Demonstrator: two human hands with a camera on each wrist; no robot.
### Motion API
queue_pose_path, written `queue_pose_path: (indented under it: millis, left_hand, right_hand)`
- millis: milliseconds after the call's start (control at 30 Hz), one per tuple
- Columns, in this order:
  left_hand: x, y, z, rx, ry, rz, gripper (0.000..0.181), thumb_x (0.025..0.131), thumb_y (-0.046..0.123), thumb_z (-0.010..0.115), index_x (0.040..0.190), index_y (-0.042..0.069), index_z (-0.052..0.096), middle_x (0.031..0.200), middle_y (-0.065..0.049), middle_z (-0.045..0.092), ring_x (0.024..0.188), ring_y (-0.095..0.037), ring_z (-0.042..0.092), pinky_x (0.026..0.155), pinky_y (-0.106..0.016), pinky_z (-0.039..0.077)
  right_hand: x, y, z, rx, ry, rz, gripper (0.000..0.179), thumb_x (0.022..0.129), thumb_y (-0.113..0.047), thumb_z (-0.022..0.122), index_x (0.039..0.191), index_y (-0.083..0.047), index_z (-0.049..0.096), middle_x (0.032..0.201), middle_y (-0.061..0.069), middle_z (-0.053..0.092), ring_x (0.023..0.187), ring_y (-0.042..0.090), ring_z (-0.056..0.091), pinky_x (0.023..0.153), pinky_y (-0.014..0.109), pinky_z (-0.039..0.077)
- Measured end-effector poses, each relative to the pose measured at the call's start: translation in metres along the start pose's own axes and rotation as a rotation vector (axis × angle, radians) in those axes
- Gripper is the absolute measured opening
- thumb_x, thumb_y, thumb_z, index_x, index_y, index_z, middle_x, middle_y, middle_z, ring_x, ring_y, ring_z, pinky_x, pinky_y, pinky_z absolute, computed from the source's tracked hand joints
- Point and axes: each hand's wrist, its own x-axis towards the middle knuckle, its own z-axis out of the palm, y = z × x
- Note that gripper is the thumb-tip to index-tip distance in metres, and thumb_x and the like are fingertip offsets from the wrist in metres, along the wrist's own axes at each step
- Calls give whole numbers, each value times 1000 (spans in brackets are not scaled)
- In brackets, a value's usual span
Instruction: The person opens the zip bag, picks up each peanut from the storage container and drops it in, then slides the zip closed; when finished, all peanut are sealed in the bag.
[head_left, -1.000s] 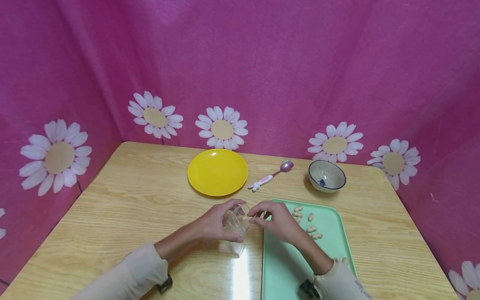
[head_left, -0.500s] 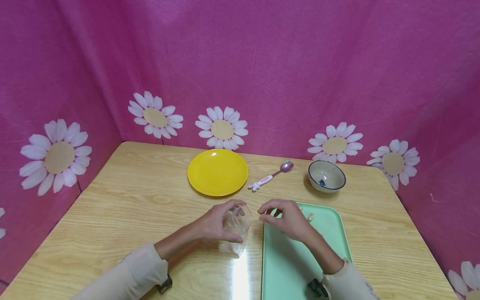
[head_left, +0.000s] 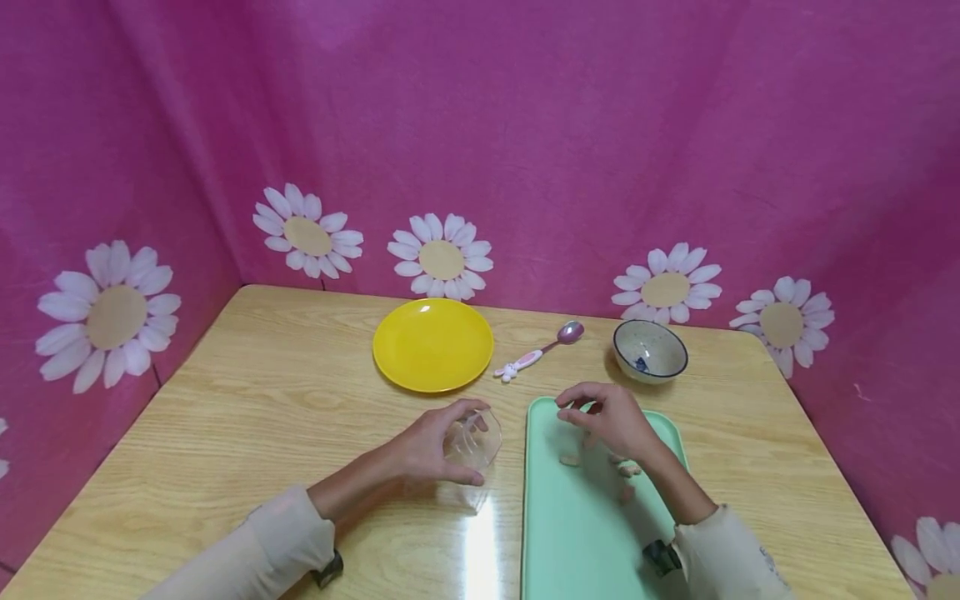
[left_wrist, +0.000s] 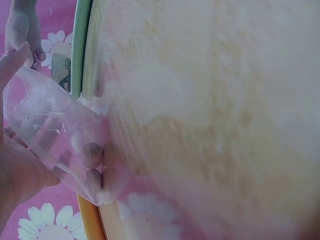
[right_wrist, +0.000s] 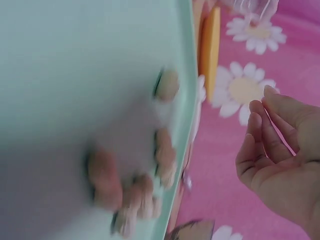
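Observation:
My left hand (head_left: pixel 435 442) holds a clear, creased plastic bag (head_left: pixel 474 448) upright on the table, its mouth spread between thumb and fingers. Through the wall in the left wrist view, brownish peanuts (left_wrist: pixel 93 156) show at the bottom. Above the far part of the mint-green tray (head_left: pixel 558 533) hovers my right hand (head_left: pixel 611 421), thumb and fingers loosely bent, nothing seen between them. Beneath it lie several peanuts (right_wrist: pixel 167 85), partly hidden by the hand in the head view and blurred in the right wrist view.
A yellow plate (head_left: pixel 433 346) lies at the back, left of a spoon (head_left: pixel 536 354) with a white-and-pink rabbit handle. At the back right stands a speckled bowl (head_left: pixel 651 350) with a dark rim. Behind the table hangs a pink flowered curtain (head_left: pixel 555 150).
My right hand let go of a peanut at the bag's mouth and moved right, over the tray. My left hand and the bag have stayed in place.

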Motion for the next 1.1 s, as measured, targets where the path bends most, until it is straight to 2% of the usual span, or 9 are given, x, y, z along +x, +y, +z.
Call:
queue_pose_path:
  millis: [167, 333, 500, 700, 867, 1100]
  left_hand:
    - [0, -1, 0, 12, 5, 13, 86, 69, 29, 84, 140, 16, 38, 121, -3, 59, 117, -19, 52, 105, -45, 39]
    - [-1, -1, 0, 8, 3, 16, 86, 69, 29, 84, 140, 15, 38, 122, -4, 59, 117, -19, 53, 104, -46, 39]
    - [-1, 0, 0, 4, 4, -1, 87, 69, 29, 85, 141, 16, 38, 122, -3, 59, 117, -19, 52, 105, -46, 39]
    - [0, 1, 0, -12, -8, -21, 86, 70, 30, 83, 142, 16, 37, 124, -1, 58, 119, -20, 51, 105, -47, 38]
    - [1, 0, 0, -8, -8, -13, 86, 71, 30, 83, 142, 16, 37, 124, -1, 58, 119, -20, 51, 105, -47, 39]
    - [0, 0, -2, -2, -4, -16, 86, 70, 30, 83, 142, 17, 37, 124, -1, 57, 119, -20, 50, 105, -46, 38]
  right_hand:
    - [9, 19, -12, -41, 23, 1, 17, 86, -15, 69, 101, -5, 71, 98, 7, 70, 80, 14, 58, 69, 22, 49]
    - [14, 33, -20, -94, 2, 56, 17, 87, -12, 67, 102, -4, 70, 96, 9, 69, 85, 17, 59, 70, 24, 50]
    - [17, 42, -23, -136, -15, 114, 15, 86, -8, 68, 99, -2, 71, 92, 10, 69, 84, 21, 60, 64, 23, 49]
    - [16, 50, -21, -129, -36, 181, 11, 84, -2, 68, 94, -3, 72, 89, 10, 69, 78, 17, 59, 57, 26, 52]
    - [14, 53, -18, -142, -53, 197, 11, 83, -1, 68, 93, -2, 71, 86, 9, 68, 68, 15, 57, 57, 27, 53]
    - [15, 54, -14, -225, -24, 162, 9, 81, 1, 70, 89, -3, 72, 82, 7, 67, 72, 15, 54, 62, 24, 47]
